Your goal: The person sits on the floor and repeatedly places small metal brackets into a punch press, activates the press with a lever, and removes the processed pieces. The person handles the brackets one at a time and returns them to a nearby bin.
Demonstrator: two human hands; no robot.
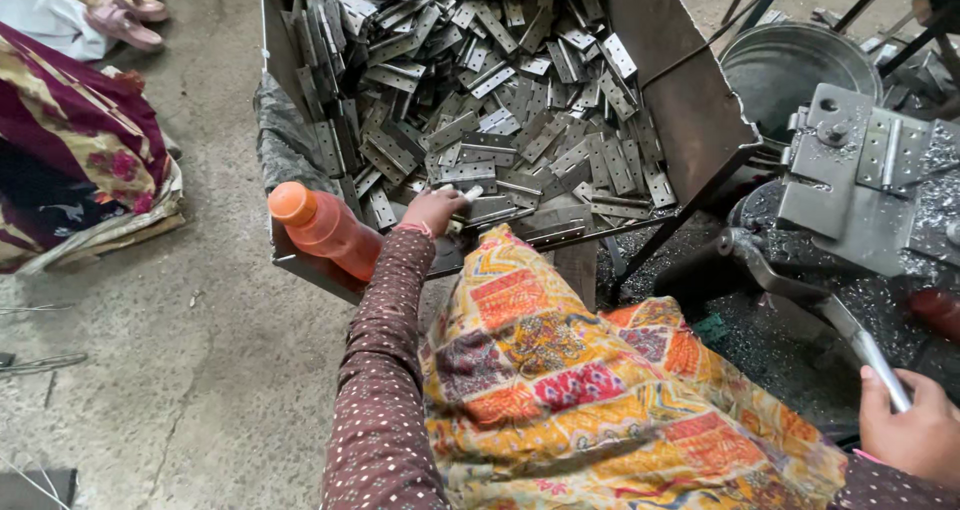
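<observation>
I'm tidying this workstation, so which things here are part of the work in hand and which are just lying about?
In use: left hand in hinge plates bin; right hand on press lever; hinge on press.
Lying about: orange bottle, pink sandals, steel bucket.

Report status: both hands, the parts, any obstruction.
Left hand picking among flat grey metal hinge plates. Right hand gripping steel press lever. Orange plastic bottle beside left wrist.

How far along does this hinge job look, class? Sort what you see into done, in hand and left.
Done: one hinge sits on the press, with metal shavings below it. In hand: the left hand reaches into the bin at a hinge plate, while the right hand grips the press lever. Left: a large pile of hinge plates remains in the bin.
</observation>
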